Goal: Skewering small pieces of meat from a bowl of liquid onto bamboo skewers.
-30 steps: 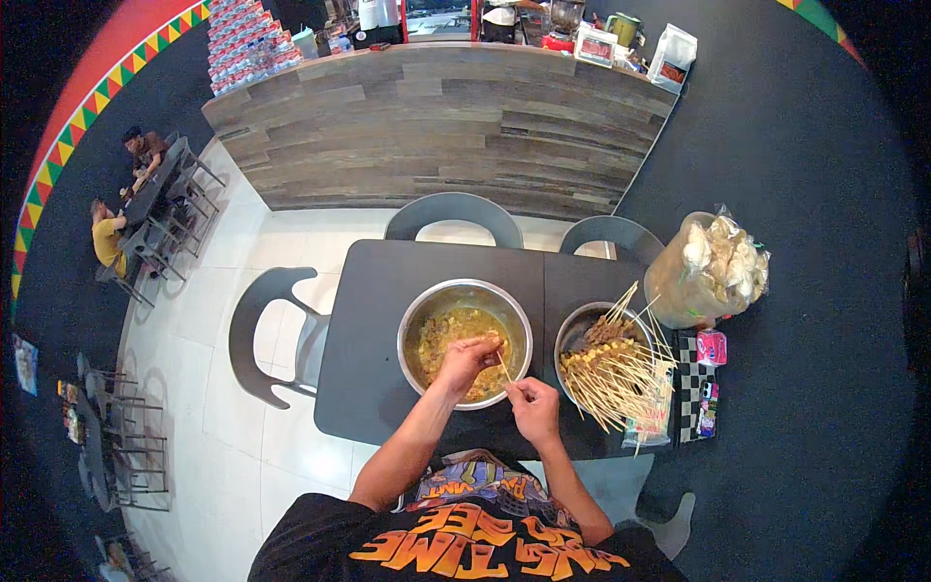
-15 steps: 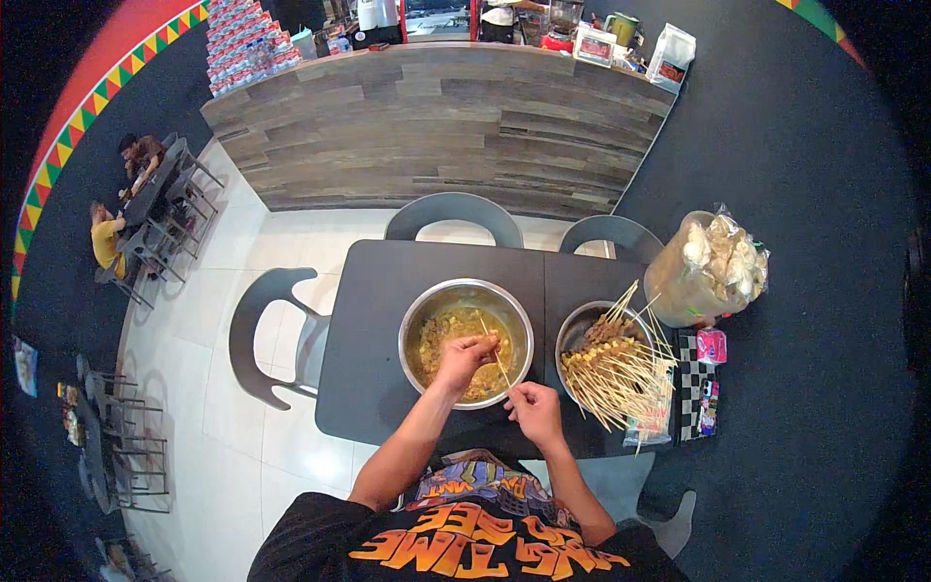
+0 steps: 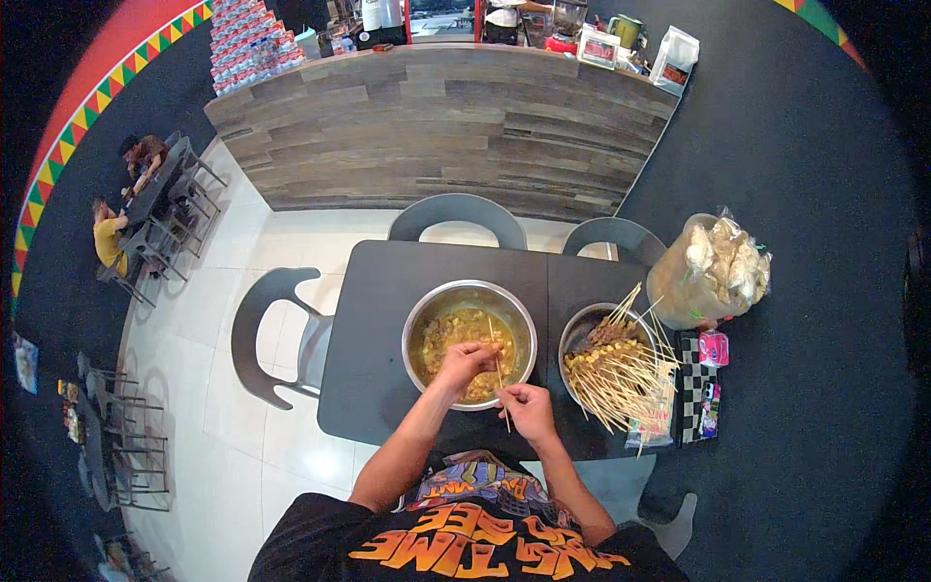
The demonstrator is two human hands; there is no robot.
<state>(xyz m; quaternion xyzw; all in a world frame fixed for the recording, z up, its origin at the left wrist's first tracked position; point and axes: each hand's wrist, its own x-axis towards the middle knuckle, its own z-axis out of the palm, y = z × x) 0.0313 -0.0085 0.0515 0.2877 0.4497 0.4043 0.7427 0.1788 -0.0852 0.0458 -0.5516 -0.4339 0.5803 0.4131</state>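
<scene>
Over the large steel bowl [image 3: 414,373] of yellow marinated meat chunks [image 3: 448,333], my left hand [image 3: 467,365] is closed, its fingertips pinched at a thin bamboo skewer [image 3: 503,393]. Whether a piece of meat sits between those fingers is too small to make out. At the bowl's near right rim, my right hand [image 3: 527,409] grips the same skewer lower down. The skewer stands nearly upright in the picture, its top poking past my left fingers. Right of it, a smaller steel bowl [image 3: 565,341] holds many loaded skewers [image 3: 621,373], their bare sticks pointing toward me.
A dark table [image 3: 369,320] carries both bowls. Behind the smaller one stands a tall tub with bagged crackers [image 3: 713,267]. A pink packet [image 3: 714,348] lies at the right edge on a checkered cloth [image 3: 690,388]. Grey chairs [image 3: 254,339] surround the table; a wood-panelled counter [image 3: 436,131] is beyond.
My right hand has shifted slightly left, toward my left hand. The skewer has turned more upright, its lower end now showing below my right fingers.
</scene>
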